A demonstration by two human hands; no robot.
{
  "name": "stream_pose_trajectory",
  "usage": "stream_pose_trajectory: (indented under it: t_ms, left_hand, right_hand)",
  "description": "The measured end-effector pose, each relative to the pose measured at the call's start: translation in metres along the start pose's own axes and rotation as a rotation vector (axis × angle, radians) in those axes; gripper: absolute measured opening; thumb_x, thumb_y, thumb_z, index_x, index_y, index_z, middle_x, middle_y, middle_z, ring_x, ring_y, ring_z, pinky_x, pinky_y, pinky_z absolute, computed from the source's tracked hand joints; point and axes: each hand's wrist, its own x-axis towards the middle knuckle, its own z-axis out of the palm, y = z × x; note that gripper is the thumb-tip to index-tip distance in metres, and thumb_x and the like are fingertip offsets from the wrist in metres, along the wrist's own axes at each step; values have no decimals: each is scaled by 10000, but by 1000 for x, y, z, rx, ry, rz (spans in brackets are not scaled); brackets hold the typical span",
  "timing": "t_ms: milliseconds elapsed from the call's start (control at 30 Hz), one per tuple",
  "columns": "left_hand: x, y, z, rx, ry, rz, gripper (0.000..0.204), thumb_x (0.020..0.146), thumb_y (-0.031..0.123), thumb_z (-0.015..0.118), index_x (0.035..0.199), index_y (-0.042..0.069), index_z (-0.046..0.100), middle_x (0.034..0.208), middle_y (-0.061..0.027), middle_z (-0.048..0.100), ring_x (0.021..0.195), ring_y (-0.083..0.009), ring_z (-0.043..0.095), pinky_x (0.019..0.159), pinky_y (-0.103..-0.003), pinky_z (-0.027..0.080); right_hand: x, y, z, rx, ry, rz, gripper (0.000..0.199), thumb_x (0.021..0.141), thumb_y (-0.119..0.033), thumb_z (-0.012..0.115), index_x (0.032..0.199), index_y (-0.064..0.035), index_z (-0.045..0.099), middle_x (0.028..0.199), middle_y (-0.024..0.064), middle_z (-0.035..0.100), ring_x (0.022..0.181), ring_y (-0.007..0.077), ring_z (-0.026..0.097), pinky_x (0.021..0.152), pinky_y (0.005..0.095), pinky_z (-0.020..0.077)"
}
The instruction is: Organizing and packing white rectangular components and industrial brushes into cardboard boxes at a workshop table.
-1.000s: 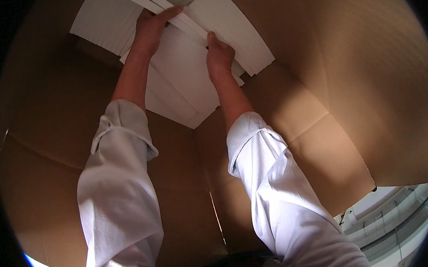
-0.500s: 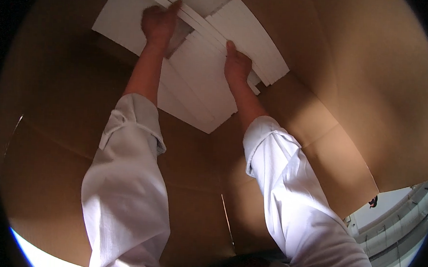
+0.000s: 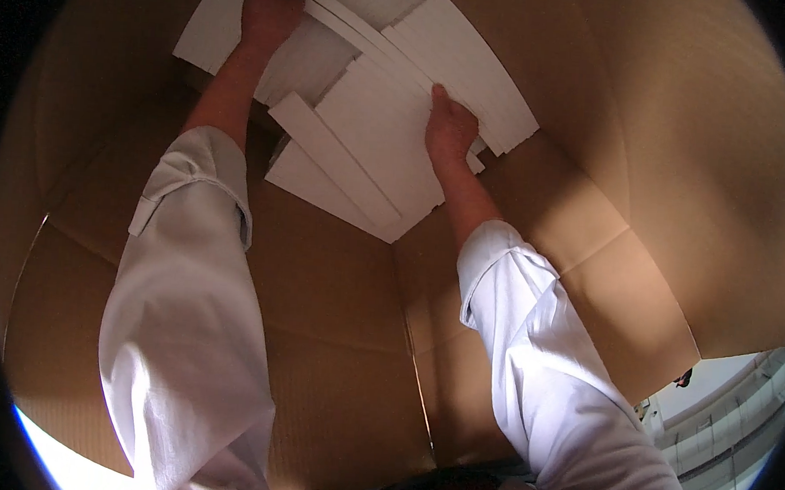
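A long narrow white strip [image 3: 372, 44] lies slantwise across a pile of flat white panels [image 3: 377, 111]. My left hand [image 3: 271, 12] is closed on the strip near its far left end, thumb along the top. Toward the nearer right end, my right hand [image 3: 452, 128] grips the same strip, its thumb on the upper face and the other fingers curled out of sight. A second narrow white piece [image 3: 331, 149] rests on the near panels, touched by neither hand.
Tall brown cardboard walls [image 3: 699, 163] of a large box surround the panels and both my arms. A wall corner with a lit slit [image 3: 416, 379] stands between my forearms. Beyond the box edge at lower right, part of a bright room [image 3: 720, 422] shows.
My left hand has slid left and farther away along the strip, uncovering the second narrow piece. The right hand and the strip have shifted slightly right.
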Motion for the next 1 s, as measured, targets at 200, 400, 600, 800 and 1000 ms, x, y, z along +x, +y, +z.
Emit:
stream_pose_trajectory:
  t_ms: [200,400,600,800,1000]
  left_hand:
    - [-31,14,29,-31,67,122,689,920,536,654,1390,49,528,1271,-242,639,1148,-384,642,1004,-444,498]
    - [-70,45,49,-18,49,86,660,949,495,633,1402,30,517,1309,-261,612,1190,-402,614,1019,-455,486]
    - [-89,37,67,-8,14,250,572,1011,421,544,1395,-3,517,1325,-283,594,1220,-425,587,1044,-472,466]
    - [-117,81,84,23,-102,236,634,971,412,609,1397,-44,497,1285,-256,622,1185,-407,601,1021,-452,484]
    - [-124,68,87,63,-78,269,568,1001,412,579,1374,-16,549,1273,-249,634,1200,-377,609,1049,-452,475]
  right_hand:
    - [2,49,-6,27,239,-180,439,994,-350,607,818,45,682,832,204,702,739,303,669,727,440,511]
    - [17,82,-8,-42,382,-90,357,953,-320,654,919,31,710,841,174,718,797,318,685,763,429,527]
    - [7,96,-12,-146,455,-280,344,920,-239,639,1092,59,636,1136,278,630,1089,440,572,961,528,432]
    - [-1,93,-7,-263,428,-599,274,906,-243,654,1009,10,638,999,208,645,987,379,605,898,478,471]
    - [-7,70,-2,-172,140,-336,224,926,-221,616,910,-2,574,918,209,603,908,398,603,833,498,477]
